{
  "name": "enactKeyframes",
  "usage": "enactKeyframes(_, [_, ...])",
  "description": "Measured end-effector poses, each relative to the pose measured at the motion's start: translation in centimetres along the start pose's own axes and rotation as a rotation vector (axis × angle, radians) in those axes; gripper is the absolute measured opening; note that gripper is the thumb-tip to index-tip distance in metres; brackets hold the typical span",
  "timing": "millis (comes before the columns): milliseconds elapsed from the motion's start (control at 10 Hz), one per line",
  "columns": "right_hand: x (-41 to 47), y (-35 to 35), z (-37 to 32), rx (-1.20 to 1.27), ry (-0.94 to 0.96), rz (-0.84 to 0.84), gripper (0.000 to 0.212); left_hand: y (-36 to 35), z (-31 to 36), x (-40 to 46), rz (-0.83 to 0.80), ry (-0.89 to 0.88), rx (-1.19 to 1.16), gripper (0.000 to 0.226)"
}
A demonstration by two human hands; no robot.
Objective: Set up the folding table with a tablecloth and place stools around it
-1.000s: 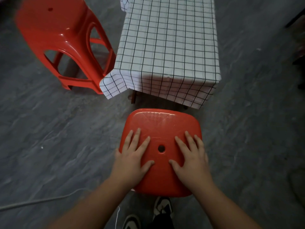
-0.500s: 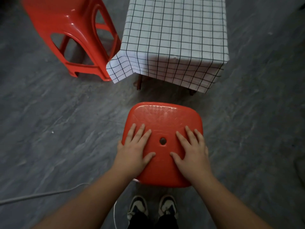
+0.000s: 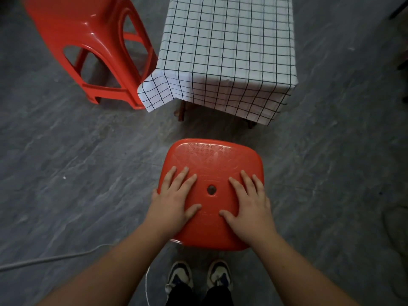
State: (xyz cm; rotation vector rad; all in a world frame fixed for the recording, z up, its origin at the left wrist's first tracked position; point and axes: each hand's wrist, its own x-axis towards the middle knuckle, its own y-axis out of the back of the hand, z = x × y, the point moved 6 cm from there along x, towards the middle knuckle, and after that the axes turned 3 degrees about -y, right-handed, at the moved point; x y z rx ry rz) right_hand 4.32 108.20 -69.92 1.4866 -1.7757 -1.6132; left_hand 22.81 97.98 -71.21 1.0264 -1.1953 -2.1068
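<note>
Stool [image 3: 213, 164] | left hand [image 3: 174, 200], right hand [image 3: 249, 202] flat on seat, apparently pressing

Looks like a plain indoor room, home or small eatery: grey stone-look floor [image 3: 66, 173], red plastic stools [image 3: 88, 40], low table under checked cloth [image 3: 227, 51].

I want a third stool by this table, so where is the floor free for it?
Bare floor lies open along the tablecloth's right side. The left side holds a red stool touching the cloth corner. The near end is taken by the stool under the left hand and right hand; only a narrow strip separates it from the table. A cable crosses the lower-left floor.
</note>
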Motion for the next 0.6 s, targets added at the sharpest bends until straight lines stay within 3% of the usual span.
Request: enactKeyframes(600, [-0.43,0.06,-0.53,-0.046,-0.047,-0.089,0.090,0.86,1.10,-0.39,-0.063,0.019,0.035,0.080])
